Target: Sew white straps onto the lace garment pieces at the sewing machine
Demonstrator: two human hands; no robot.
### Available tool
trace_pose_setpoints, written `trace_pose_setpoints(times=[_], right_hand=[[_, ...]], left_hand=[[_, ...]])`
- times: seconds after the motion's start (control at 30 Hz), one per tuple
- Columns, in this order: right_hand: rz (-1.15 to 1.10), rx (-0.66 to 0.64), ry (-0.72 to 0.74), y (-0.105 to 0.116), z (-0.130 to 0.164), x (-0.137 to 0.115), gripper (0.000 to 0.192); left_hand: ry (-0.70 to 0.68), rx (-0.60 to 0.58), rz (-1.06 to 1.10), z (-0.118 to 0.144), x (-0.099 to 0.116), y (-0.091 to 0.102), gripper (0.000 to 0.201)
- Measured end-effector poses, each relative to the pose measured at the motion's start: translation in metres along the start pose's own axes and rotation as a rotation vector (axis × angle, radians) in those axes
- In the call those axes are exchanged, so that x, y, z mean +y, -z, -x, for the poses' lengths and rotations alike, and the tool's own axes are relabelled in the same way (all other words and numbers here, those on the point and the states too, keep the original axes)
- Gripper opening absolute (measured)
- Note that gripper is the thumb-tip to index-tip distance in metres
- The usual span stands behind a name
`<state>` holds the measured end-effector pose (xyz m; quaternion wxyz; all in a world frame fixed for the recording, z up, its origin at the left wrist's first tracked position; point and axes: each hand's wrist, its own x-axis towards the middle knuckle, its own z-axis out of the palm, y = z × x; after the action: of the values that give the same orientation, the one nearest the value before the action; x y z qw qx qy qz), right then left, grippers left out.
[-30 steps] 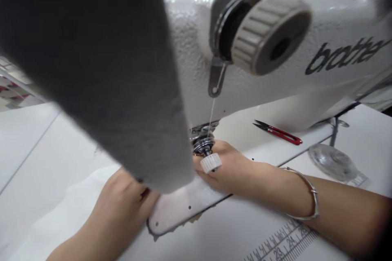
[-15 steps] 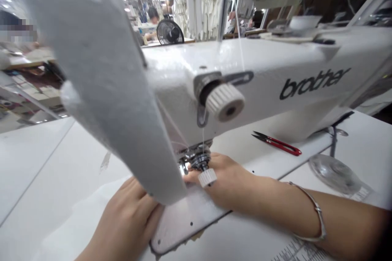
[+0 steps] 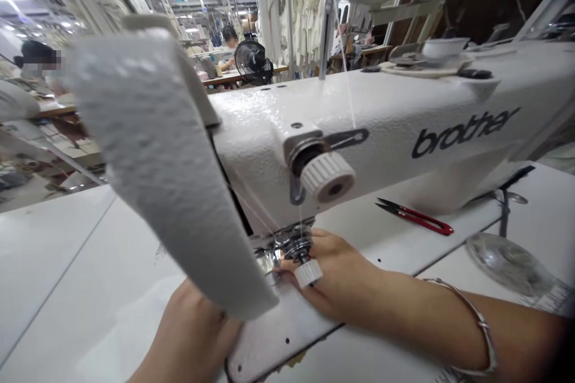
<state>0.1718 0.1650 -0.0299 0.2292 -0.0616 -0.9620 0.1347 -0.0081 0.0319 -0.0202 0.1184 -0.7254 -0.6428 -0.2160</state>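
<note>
A white sewing machine [image 3: 251, 108] marked "brother" stands over both hands. My left hand [image 3: 193, 329] rests low on its left side, over a sheet of thin white fabric [image 3: 121, 329]. The machine's end cover [image 3: 179, 179] hides most of its fingers, so its grip does not show. My right hand [image 3: 345, 278], with a bangle [image 3: 483, 326] on the forearm, reaches in beneath the arm. Its thumb and forefinger close together beside the presser foot [image 3: 274, 260], partly behind a small white tension knob [image 3: 309, 273]. What they pinch is hidden.
Red thread snips [image 3: 417, 215] lie on the machine bed behind my right wrist. A clear round plastic object [image 3: 507, 263] sits farther right. Thread runs down from above to a large ridged knob [image 3: 327, 176]. Beyond are a black fan [image 3: 254, 63] and other people at worktables.
The camera view has shifted, so the machine appears slightly lower and more of the room shows. My left hand looks more curled and tucked behind the cover. My right hand stays near the presser foot.
</note>
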Motion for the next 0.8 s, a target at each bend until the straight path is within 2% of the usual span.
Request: trace_pose_setpoints(times=[0.17,0.47,0.8], right_hand=[[0.051,0.015,-0.021,-0.008,-0.005,0.004,0.016],[0.074,0.041,-0.110,-0.003,-0.014,-0.004,0.015],[-0.043,0.083,-0.120,-0.008,-0.009,0.000,0.012]], left_hand=[[0.030,0.093,0.006,-0.005,0.004,-0.003,0.024],[0.000,-0.002,-0.024,-0.008,0.000,-0.003,0.027],[0.131,-0.022,0.233,-0.011,0.008,0.003,0.018]])
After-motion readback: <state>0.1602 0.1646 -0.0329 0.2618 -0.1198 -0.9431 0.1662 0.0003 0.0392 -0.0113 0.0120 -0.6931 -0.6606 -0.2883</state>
